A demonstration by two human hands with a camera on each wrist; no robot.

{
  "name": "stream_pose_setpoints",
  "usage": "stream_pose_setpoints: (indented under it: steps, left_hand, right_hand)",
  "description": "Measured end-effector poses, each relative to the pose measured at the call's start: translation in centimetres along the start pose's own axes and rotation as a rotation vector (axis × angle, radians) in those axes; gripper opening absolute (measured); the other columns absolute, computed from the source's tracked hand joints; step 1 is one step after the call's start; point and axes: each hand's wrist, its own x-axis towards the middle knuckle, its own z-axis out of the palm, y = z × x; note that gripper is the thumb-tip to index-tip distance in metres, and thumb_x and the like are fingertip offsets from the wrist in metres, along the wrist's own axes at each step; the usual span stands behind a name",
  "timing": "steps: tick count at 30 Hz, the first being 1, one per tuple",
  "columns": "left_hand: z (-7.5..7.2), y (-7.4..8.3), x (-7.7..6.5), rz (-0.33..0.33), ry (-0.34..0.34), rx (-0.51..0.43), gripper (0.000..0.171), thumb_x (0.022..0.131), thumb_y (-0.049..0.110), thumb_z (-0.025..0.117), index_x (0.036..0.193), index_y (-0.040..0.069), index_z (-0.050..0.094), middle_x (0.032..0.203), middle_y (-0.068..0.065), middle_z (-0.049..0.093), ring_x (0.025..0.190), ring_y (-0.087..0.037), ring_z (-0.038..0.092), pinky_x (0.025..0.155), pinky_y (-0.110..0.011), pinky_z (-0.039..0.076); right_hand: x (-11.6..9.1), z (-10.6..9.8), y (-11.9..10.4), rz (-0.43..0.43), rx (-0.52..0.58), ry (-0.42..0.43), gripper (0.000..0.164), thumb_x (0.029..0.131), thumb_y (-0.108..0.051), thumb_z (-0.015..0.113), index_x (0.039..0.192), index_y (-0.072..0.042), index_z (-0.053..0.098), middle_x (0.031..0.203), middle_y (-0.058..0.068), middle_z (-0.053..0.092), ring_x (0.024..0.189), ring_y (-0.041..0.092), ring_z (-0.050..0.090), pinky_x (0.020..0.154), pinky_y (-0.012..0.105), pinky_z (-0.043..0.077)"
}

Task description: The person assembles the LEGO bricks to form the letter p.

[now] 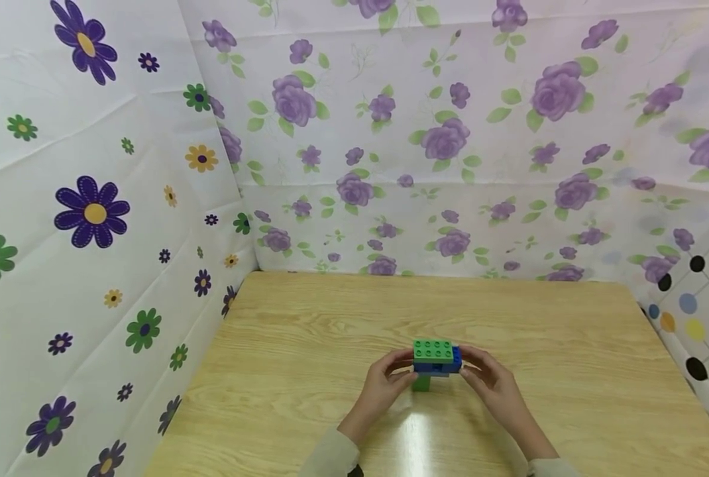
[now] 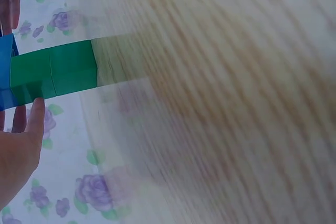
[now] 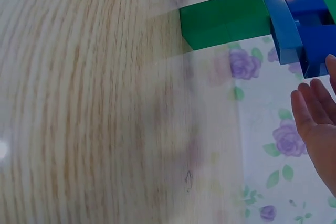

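Observation:
A toy brick structure stands upright on the table, with a light green studded brick (image 1: 432, 351) on top. Under that lie blue bricks (image 3: 317, 45), one of them jutting out to the right. A column of two dark green bricks (image 2: 52, 74) forms the base. On the left side, my left hand (image 1: 385, 384) holds the structure, thumb in front near the lower blue layer and fingers reaching behind. My right hand (image 1: 493, 385) pinches the jutting blue brick at the right end between thumb and index finger. Its other fingers are spread below, off the bricks, in the right wrist view.
The structure stands on a wood-grain table (image 1: 283, 371). A flowered cloth wall (image 1: 354, 225) rises along the back edge, another flowered sheet (image 1: 128, 278) along the left. A dotted panel (image 1: 700, 318) borders the right side.

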Motion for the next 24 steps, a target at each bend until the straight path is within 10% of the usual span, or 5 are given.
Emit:
stream_pose_setpoints:
  steps: [24]
  left_hand:
    - [-0.2, 1.4, 0.9, -0.064, 0.068, 0.073, 0.041, 0.091, 0.003, 0.065, 0.132, 0.008, 0.058, 0.119, -0.013, 0.063, 0.11, -0.027, 0.06, 0.088, -0.024, 0.054]
  right_hand:
    - [1.2, 0.3, -0.7, 0.016, -0.058, 0.043, 0.039, 0.096, -0.017, 0.06, 0.135, -0.014, 0.055, 0.13, 0.006, 0.058, 0.114, 0.014, 0.057, 0.092, 0.018, 0.05]
